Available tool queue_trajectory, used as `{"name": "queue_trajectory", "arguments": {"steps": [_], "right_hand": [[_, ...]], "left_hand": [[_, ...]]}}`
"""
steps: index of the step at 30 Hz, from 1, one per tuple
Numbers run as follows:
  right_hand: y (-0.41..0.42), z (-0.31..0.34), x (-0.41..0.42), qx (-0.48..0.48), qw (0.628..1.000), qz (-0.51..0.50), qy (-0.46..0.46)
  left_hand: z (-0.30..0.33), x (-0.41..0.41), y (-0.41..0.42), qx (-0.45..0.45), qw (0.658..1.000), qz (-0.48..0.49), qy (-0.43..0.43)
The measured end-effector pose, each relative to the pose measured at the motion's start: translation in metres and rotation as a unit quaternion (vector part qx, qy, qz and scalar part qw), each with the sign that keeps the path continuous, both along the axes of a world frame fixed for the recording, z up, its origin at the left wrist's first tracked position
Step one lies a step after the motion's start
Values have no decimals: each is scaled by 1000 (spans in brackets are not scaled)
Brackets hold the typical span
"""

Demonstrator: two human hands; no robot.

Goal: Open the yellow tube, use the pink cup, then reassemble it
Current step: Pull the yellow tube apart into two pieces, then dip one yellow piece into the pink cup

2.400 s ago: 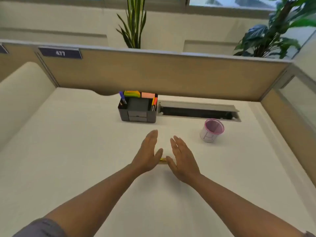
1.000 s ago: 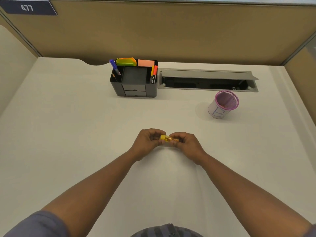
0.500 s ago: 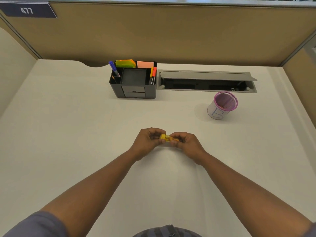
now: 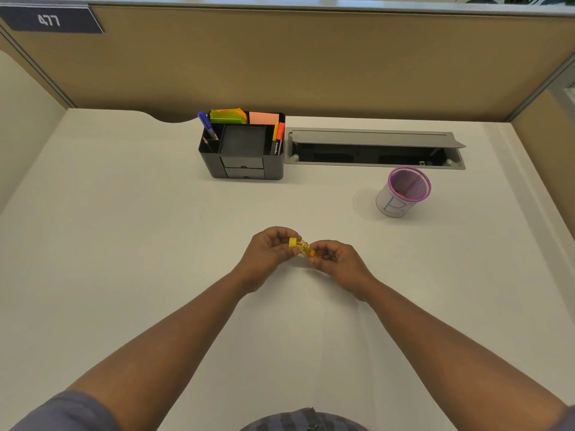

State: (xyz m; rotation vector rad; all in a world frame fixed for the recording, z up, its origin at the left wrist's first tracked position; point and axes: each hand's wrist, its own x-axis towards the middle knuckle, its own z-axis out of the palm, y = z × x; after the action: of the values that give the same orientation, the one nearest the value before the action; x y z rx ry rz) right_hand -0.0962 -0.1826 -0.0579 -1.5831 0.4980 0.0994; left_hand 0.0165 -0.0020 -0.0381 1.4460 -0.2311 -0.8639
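Over the middle of the white desk I hold a small yellow tube (image 4: 306,250) between both hands. My left hand (image 4: 269,251) pinches its yellow cap (image 4: 292,242), which sits slightly off the tube's end. My right hand (image 4: 337,259) grips the tube's body, whose far end is hidden in the fingers. The pink mesh cup (image 4: 404,191), with a white label bearing a blue letter B, stands upright to the right, beyond my hands.
A black desk organiser (image 4: 244,147) with pens and sticky notes stands at the back centre. To its right lies an open grey cable tray (image 4: 375,147) set into the desk. Tan partition walls (image 4: 311,63) enclose the back and sides.
My hands went from lying flat beside the tube to lifting and gripping it. In the last half second the cap has come away from the tube's end in my left fingers.
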Motion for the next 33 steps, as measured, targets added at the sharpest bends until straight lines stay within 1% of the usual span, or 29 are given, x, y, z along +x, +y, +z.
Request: {"name": "queue_trajectory", "arguments": {"steps": [2, 5, 13, 21, 26, 29, 31, 33], "right_hand": [[1, 0, 0, -8, 1000, 1, -1], [1, 0, -1, 5, 1000, -1, -8], [5, 0, -3, 33, 998, -37, -25], [5, 1, -7, 74, 994, -76, -20], [-1, 3, -15, 90, 988, -126, -18], [-10, 12, -17, 55, 980, -189, -27], [-19, 21, -17, -5, 969, -242, -42], [-32, 32, -17, -73, 949, -300, -61]], "left_hand": [[0, 0, -1, -20, 999, 12, 43], [0, 0, -3, -62, 991, 29, 117], [2, -3, -7, -114, 967, 61, 219], [7, -4, -10, -124, 952, 66, 271], [1, -5, -16, -98, 951, 83, 281], [-10, -6, -21, -83, 943, 104, 304], [-18, -5, -24, -64, 944, 107, 307], [-25, -4, -29, -40, 951, 103, 288]]}}
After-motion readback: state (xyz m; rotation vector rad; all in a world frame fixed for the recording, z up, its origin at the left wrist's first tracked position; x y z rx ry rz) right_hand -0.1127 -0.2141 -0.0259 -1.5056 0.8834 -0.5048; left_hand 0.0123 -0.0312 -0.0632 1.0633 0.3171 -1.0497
